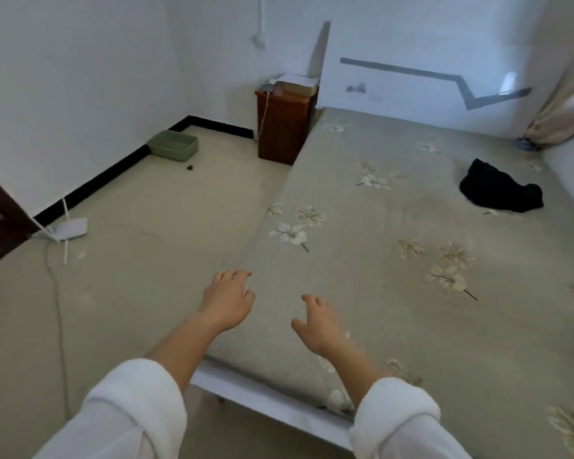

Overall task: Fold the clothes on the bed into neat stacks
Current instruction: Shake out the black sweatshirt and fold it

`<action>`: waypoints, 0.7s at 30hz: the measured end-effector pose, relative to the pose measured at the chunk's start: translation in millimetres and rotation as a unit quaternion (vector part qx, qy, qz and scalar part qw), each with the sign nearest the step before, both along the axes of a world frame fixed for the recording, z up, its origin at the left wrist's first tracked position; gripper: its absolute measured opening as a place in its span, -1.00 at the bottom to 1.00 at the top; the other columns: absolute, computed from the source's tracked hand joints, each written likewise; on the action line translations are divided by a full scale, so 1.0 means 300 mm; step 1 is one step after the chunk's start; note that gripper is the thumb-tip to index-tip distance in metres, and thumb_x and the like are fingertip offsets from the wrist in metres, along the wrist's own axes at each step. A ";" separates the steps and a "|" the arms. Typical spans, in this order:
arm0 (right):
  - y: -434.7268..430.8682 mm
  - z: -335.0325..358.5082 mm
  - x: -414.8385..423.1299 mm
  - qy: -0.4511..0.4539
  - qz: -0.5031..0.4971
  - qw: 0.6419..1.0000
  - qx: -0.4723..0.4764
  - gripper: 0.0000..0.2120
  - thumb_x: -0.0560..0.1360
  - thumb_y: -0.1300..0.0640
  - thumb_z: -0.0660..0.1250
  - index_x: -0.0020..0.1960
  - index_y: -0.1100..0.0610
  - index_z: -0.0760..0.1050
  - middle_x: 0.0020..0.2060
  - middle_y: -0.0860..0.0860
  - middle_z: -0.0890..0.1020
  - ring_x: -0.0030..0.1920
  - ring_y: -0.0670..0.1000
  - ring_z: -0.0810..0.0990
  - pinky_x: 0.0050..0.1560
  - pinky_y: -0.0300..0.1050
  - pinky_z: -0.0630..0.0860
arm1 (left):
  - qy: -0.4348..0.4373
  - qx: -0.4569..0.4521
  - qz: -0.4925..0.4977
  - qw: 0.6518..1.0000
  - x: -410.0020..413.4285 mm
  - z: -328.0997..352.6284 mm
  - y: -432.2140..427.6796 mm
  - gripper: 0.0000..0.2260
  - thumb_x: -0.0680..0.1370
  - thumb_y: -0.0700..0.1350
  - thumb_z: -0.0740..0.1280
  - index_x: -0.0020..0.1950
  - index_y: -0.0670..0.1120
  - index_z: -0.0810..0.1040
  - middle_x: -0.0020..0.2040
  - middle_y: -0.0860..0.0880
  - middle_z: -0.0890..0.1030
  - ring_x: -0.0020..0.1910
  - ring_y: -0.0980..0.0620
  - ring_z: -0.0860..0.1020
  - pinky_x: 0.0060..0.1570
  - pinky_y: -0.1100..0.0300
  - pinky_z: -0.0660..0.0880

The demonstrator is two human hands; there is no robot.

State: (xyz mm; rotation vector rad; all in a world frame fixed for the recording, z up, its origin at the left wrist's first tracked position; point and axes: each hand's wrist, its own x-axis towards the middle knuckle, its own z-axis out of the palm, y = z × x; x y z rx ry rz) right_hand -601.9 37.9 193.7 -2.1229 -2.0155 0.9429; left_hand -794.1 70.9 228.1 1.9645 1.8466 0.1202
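A single dark garment [501, 188] lies on the bed [378, 260], far up toward the bed's head end and close to its right side. It is black (or a very deep navy, the light makes it hard to say), crumpled into a low, uneven heap with no fold in it, one end bunched thicker than the other. It rests directly on the bed's grey-green sheet, which is printed with scattered pale flowers.

Both hands are at the bed's foot end, well apart from the garment. The left hand [227, 299] is over the bed's left edge, fingers spread and loosely curled, gripping nothing. The right hand [315, 323] is just inside that edge, above the sheet, fingers likewise apart and relaxed, empty; whether either hand touches the sheet I cannot tell. Both forearms come out of rolled white sleeves [136, 402].

A white headboard [411, 44] with a grey zigzag stripe stands at the bed's head. A reddish-brown nightstand [284, 127] sits against the bed's left side at the head end, with a stack of books or boxes [295, 84] on top. Further left of the bed, on the floor by the wall, is a green tray [174, 145], and nearer the foot end a white device [72, 228] with a cable. A pale curtain [564, 107] hangs beyond the bed's right head corner.
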 end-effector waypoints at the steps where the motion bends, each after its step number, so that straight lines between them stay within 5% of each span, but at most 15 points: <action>1: 0.027 -0.010 -0.100 -0.002 0.014 1.000 -0.003 -0.41 0.59 -0.04 0.19 0.53 0.11 0.09 0.45 0.11 0.26 0.44 0.13 0.24 0.41 0.06 0.26 | 0.006 0.001 0.012 1.000 -0.097 -0.002 0.019 -0.57 0.61 -0.04 0.12 0.49 -0.02 0.24 0.47 -0.06 0.29 0.43 -0.10 0.19 0.32 0.02 0.26; 11: 0.412 0.019 -0.691 -0.034 0.103 0.994 0.011 -0.41 0.59 -0.05 0.18 0.53 0.13 0.08 0.44 0.12 0.27 0.43 0.15 0.23 0.40 0.08 0.25 | 0.040 0.000 0.070 0.997 -0.682 0.004 0.265 -0.58 0.62 -0.03 0.11 0.48 -0.02 0.24 0.47 -0.06 0.29 0.44 -0.08 0.19 0.32 0.04 0.27; 21: 1.140 0.040 -0.929 -0.058 0.072 0.993 0.074 -0.48 0.59 -0.04 0.14 0.48 0.14 0.17 0.40 0.11 0.32 0.40 0.14 0.26 0.35 0.07 0.23 | 0.096 0.038 0.020 0.994 -0.955 0.043 0.952 -0.58 0.61 -0.02 0.10 0.49 0.00 0.22 0.45 -0.03 0.30 0.43 -0.05 0.20 0.33 0.04 0.25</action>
